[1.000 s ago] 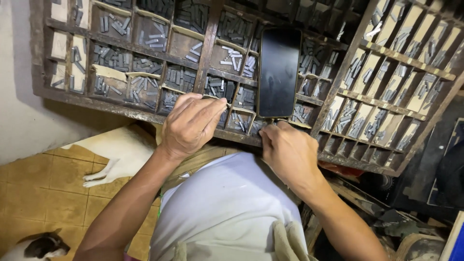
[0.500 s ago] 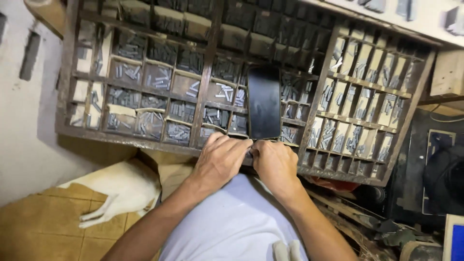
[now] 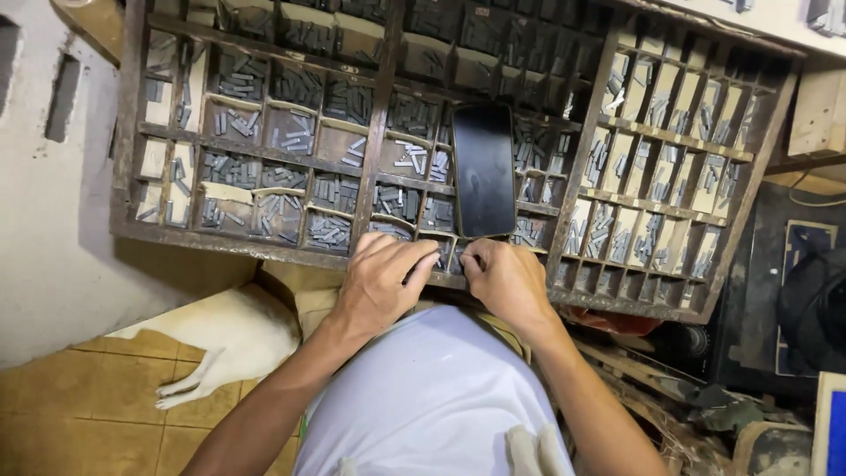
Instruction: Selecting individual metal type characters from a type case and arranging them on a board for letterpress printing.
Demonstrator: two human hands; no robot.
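Now, at bench:
Left hand (image 3: 381, 286): fingers curled, tips down in front compartment; grip unclear.
Right hand (image 3: 507, 280): fingertips pinched, contents hidden.
Metal type pieces (image 3: 445, 256): between both fingertips, equally near.
Type case (image 3: 564, 189): beyond fingers.
Dark phone (image 3: 483, 170): just past fingertips, long axis pointing away.

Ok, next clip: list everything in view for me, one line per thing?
type case: one, dark wood, many compartments, tilted up ahead
metal type pieces: too many to count, grey, in the compartments
phone: one, black, screen dark, lying on the case's middle
animal: one, white, lying on the tan tiled floor, lower left
wall: grey, left
left hand: at the case's front edge
right hand: beside it, fingertips at the same front compartments
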